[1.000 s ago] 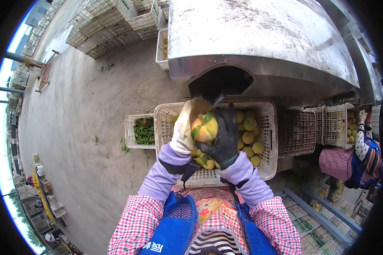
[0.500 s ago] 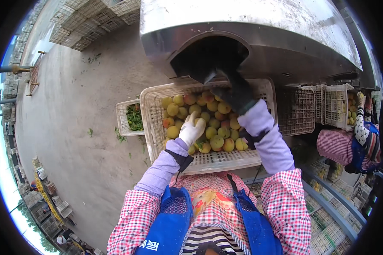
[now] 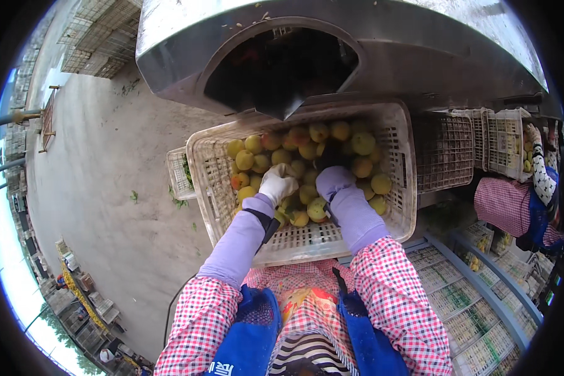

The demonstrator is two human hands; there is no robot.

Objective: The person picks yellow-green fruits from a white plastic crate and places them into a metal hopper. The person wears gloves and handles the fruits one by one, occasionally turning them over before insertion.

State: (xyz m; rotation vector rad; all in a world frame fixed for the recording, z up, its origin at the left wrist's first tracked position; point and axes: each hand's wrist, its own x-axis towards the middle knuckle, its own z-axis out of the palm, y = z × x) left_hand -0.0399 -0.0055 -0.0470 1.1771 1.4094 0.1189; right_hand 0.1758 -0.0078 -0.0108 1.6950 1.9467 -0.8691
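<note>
A white plastic crate [image 3: 410, 182] with slatted sides holds many yellow-green peaches [image 3: 363, 143], some blushed red. My left hand [image 3: 278, 183], in a white glove, is down among the fruit at the left of the middle. Its fingers are curled downward, and whatever lies under them is hidden. My right hand [image 3: 333, 155] wears a dark glove and reaches into the peaches just right of the left one. Shadow and the lilac sleeve [image 3: 357, 210] hide its fingers. Both wrists are inside the crate.
Above the crate's far side juts a metal machine housing [image 3: 413, 75] with a dark opening [image 3: 282, 69]. A small crate [image 3: 180, 172] with leaves stands at left, a dark crate [image 3: 443, 153] at right. Further right, a person [image 3: 507, 203] works beside other crates. Blue rails [image 3: 476, 288] run at lower right.
My right hand has come down from near the machine's opening into the peaches. My left hand has curled its fingers. The crate now sits straighter, and more fruit shows at its right.
</note>
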